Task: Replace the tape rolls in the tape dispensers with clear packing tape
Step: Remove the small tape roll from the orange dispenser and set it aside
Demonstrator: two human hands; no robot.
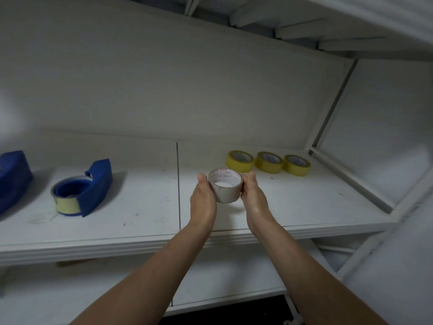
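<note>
I hold a clear packing tape roll (226,193) with a white printed core just above the white shelf (145,207). My left hand (203,200) grips its left side and my right hand (254,200) grips its right side. To the left a blue tape dispenser (93,187) lies on the shelf with a yellowish roll (68,205) in it. Another blue dispenser (11,181) is cut off by the left edge. Three yellow tape rolls (268,162) stand in a row behind my hands, to the right.
The shelf has a back wall and a white frame post (328,113) on the right. An upper shelf (351,24) hangs overhead. A lower shelf (222,277) lies under my forearms. A seam (178,184) splits the shelf board.
</note>
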